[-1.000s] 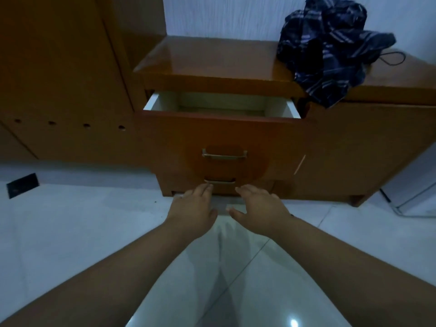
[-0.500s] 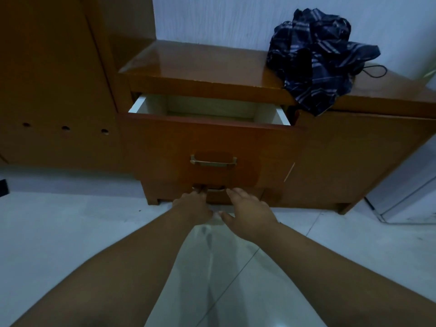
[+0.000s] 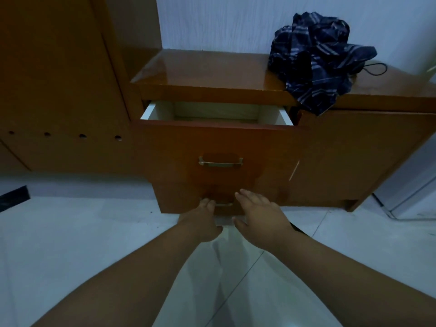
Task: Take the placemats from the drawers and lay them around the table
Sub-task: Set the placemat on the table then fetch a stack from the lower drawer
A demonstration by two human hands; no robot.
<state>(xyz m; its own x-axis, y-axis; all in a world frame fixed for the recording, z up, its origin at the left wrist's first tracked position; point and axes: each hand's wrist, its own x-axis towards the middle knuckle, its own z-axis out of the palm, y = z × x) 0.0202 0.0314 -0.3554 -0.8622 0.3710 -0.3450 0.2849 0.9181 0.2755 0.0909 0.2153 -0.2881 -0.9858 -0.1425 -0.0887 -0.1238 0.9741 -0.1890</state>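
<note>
Head view: top drawer (image 3: 217,119) pulled open, white inside walls showing, no placemat visible in part seen. Bottom drawer (image 3: 188,197) shut. Left hand (image 3: 200,221) at bottom drawer's handle (image 3: 223,204), fingers curled on its left end. Right hand (image 3: 259,220) just beside, flat, fingers spread, holding nothing, fingertips near drawer front. Crumpled plaid cloth (image 3: 316,62) on cabinet top (image 3: 200,72).

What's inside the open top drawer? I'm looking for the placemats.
The top drawer shows only pale inner walls; no placemat is visible. Its front panel hides the floor.
</note>
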